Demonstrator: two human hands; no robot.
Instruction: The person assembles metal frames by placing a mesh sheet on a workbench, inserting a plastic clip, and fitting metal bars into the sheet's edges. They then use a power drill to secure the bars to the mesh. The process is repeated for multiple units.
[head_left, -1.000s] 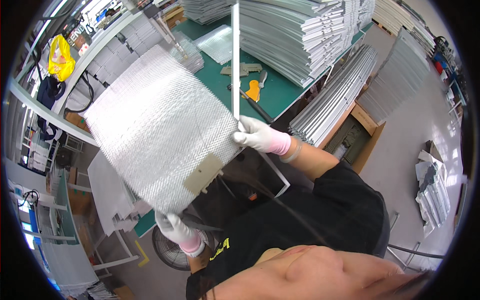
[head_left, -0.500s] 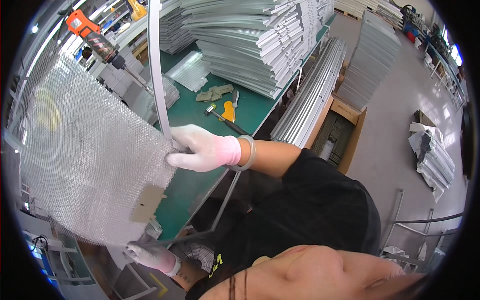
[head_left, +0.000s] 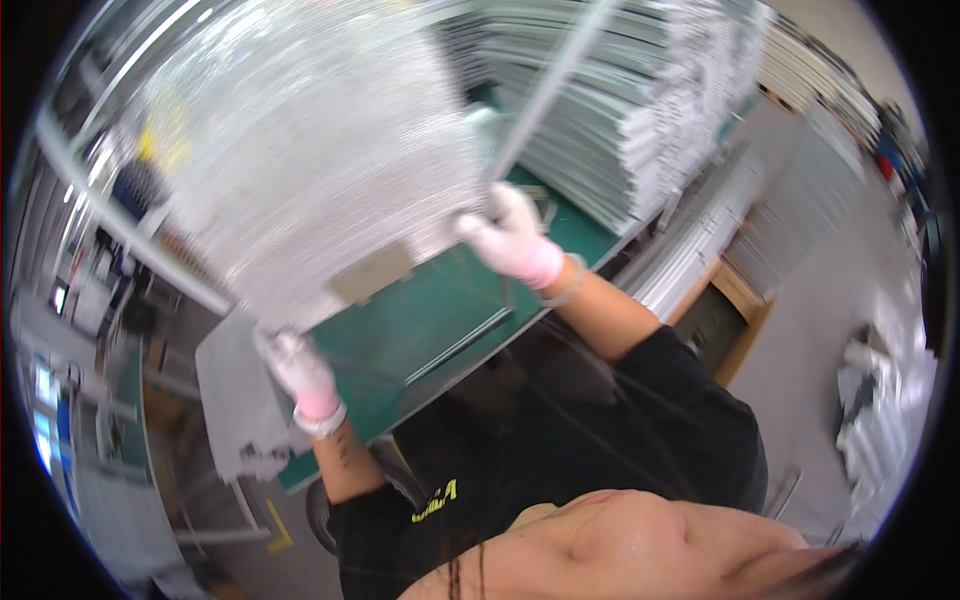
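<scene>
A large silver mesh sheet (head_left: 320, 170), blurred by motion, is held up in front of me over the green worktop. My right hand (head_left: 510, 240), in a white glove with a pink cuff, is closed on its near right corner, where a pale metal bar (head_left: 560, 75) also ends. My left hand (head_left: 295, 372), gloved alike, is closed at the near left corner, beside the end of another pale bar (head_left: 130, 215). Whether the bars join the sheet, I cannot tell. A flat beige plate (head_left: 370, 273) shows at the sheet's near edge.
The green worktop (head_left: 370, 345) lies below. Tall stacks of silver panels (head_left: 570, 130) stand at its far right. Beyond its right edge are long metal profiles (head_left: 690, 240) and an open cardboard box (head_left: 750, 330). Wrapped silver pieces (head_left: 885, 420) lie on the floor at right.
My view has swung, shifting the surroundings. The sheet is turned and raised away from me, with both hands farther up in view. The hanging orange power tool is no longer seen.
</scene>
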